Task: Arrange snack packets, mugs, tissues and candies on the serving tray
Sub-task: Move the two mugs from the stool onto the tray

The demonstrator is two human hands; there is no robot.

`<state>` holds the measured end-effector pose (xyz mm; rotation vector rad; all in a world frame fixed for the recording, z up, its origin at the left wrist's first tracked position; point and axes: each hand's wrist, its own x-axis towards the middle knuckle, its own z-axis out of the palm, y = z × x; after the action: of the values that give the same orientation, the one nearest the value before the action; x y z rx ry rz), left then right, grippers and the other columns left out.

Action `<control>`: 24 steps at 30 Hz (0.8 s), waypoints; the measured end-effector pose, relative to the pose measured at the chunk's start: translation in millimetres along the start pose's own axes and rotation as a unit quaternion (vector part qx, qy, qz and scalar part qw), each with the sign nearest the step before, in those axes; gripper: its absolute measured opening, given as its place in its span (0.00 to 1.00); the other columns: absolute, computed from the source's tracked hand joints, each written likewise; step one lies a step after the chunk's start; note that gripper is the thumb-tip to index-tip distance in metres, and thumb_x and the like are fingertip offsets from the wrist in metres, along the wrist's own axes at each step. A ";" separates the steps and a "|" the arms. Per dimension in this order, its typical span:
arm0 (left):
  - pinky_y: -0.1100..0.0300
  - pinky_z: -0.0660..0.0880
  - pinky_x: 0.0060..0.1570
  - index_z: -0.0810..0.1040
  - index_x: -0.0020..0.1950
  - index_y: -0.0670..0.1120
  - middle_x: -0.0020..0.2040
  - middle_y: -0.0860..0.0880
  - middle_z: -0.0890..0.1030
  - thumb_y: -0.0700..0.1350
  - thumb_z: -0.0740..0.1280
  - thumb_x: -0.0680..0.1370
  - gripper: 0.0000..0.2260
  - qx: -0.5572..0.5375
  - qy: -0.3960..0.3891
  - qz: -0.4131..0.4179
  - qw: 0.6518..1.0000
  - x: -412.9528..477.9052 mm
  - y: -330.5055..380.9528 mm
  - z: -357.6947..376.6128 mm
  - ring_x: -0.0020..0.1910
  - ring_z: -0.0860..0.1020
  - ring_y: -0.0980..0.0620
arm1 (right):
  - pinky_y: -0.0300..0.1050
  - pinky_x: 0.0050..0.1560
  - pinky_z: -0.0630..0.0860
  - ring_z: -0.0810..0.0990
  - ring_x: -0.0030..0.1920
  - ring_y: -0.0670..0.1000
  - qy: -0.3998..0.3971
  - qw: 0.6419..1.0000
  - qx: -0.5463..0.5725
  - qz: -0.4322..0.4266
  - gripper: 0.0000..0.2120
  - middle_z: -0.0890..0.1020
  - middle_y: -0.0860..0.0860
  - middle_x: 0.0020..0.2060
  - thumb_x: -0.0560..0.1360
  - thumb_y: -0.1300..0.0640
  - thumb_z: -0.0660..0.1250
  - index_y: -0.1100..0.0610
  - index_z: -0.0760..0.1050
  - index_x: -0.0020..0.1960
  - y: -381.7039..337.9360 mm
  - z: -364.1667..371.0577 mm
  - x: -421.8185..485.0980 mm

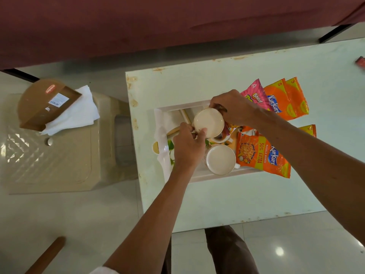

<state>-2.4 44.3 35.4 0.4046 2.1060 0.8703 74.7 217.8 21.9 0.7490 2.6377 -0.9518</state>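
A white serving tray point(197, 105) lies near the left end of the pale green table point(237, 194). Both hands hold a cream mug point(208, 122) above the tray's far half. My left hand point(188, 145) pinches its near-left rim; my right hand point(233, 107) grips its far-right side. A second cream mug point(220, 159) stands on the tray's near part. An orange Kurkure packet point(260, 155) lies over the tray's right edge. Beyond the tray lie a pink Bingo packet point(255, 95) and two orange Kurkure packets point(286, 99). White tissue point(160, 123) drapes over the tray's left rim.
A beige plastic stool point(59, 155) to the left carries a brown cardboard holder point(45, 103) and white tissues point(79, 109). A maroon sofa point(158, 22) runs along the far side. A small red item point(360, 61) lies at the table's far right. A wooden stick point(47, 254) lies bottom left.
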 end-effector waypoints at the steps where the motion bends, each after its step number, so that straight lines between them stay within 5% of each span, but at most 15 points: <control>1: 0.71 0.69 0.33 0.71 0.53 0.44 0.49 0.45 0.85 0.51 0.69 0.79 0.13 0.005 0.003 0.001 1.000 0.0 -0.4 0.5 0.44 0.80 0.52 | 0.28 0.38 0.69 0.80 0.48 0.52 0.004 1.000 0.000 -0.003 0.12 0.85 0.60 0.50 0.72 0.69 0.72 0.65 0.81 0.55 0.0 0.1 0.3; 6: 0.75 0.71 0.31 0.73 0.54 0.42 0.49 0.45 0.85 0.52 0.70 0.79 0.15 0.008 -0.001 0.006 1.000 0.9 -2.1 -0.8 0.44 0.81 0.53 | 0.36 0.44 0.72 0.83 0.50 0.57 0.013 1.000 -0.001 -0.009 0.12 0.85 0.60 0.50 0.71 0.69 0.73 0.64 0.82 0.55 -1.9 -1.0 -0.8; 10: 0.55 0.81 0.49 0.77 0.55 0.42 0.45 0.48 0.85 0.56 0.68 0.79 0.17 -0.064 -0.012 -0.015 0.998 1.5 -6.5 -12.2 0.48 0.85 0.49 | 0.38 0.47 0.72 0.82 0.53 0.56 0.024 1.000 -0.011 0.004 0.16 0.84 0.58 0.54 0.71 0.69 0.73 0.61 0.81 0.58 -6.4 -3.3 -1.7; 14: 0.55 0.82 0.52 0.78 0.53 0.48 0.49 0.53 0.84 0.58 0.64 0.81 0.14 -0.139 -0.003 -0.037 0.990 -5.2 -24.2 -39.9 0.51 0.85 0.52 | 0.40 0.52 0.72 0.81 0.56 0.56 0.082 0.996 -0.002 0.022 0.14 0.84 0.55 0.57 0.75 0.70 0.68 0.59 0.81 0.59 -20.8 -14.1 -9.9; 19: 0.52 0.79 0.61 0.80 0.56 0.43 0.55 0.44 0.84 0.48 0.66 0.82 0.09 -0.193 0.055 -0.056 0.978 -28.5 -47.5 -101.3 0.55 0.85 0.49 | 0.31 0.52 0.70 0.81 0.55 0.49 0.133 0.990 0.052 0.018 0.16 0.84 0.51 0.55 0.77 0.70 0.61 0.56 0.82 0.56 -57.4 -28.8 -26.9; 24: 0.54 0.80 0.58 0.80 0.55 0.46 0.58 0.44 0.84 0.48 0.67 0.81 0.08 -0.218 0.139 -0.030 0.966 -57.8 -58.9 -183.4 0.58 0.83 0.48 | 0.17 0.51 0.66 0.81 0.50 0.41 0.121 0.981 0.150 -0.008 0.13 0.84 0.46 0.49 0.76 0.69 0.64 0.56 0.83 0.54 -117.0 -27.7 -31.8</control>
<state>-108.7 -110.7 107.1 -0.0149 2.0785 1.3796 36.8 146.7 116.6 0.9670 2.7387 -1.3634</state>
